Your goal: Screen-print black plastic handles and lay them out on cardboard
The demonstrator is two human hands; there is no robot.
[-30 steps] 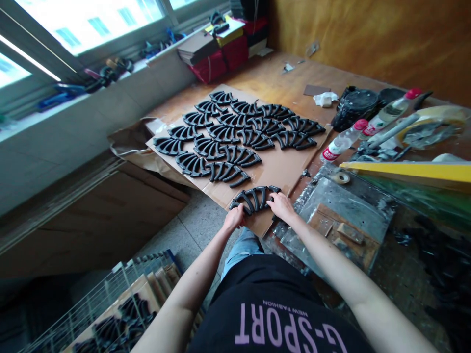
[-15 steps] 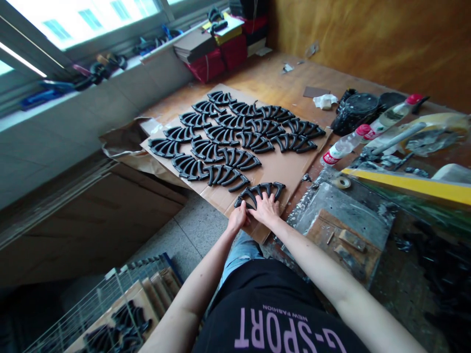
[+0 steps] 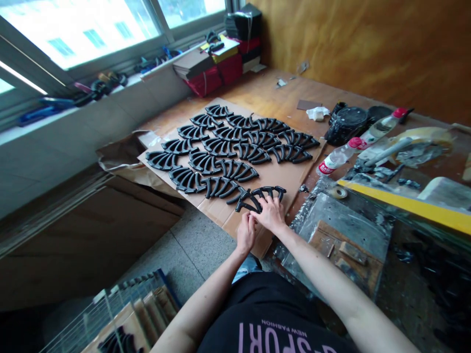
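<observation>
Black ribbed fan-shaped plastic piece (image 3: 253, 196) lies at the near edge of the brown cardboard sheet (image 3: 283, 171). The right hand (image 3: 271, 214) presses it flat with fingers spread, and the left hand (image 3: 246, 234), loosely uncurled, has its fingertips at the piece's near rim.

Both arms stretched forward; right hand (image 3: 271, 214) flat, fingers spread; left hand (image 3: 246, 234) beside, seemingly loosely curled.

A ribbed piece (image 3: 265, 191) lies on cardboard (image 3: 284, 171) under the fingers (image 3: 268, 205). Rows of pieces (image 3: 228, 147) lie beyond, bottles (image 3: 338, 156) to the right.

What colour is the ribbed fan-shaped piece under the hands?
The ribbed fan-shaped piece is black; head view.
</observation>
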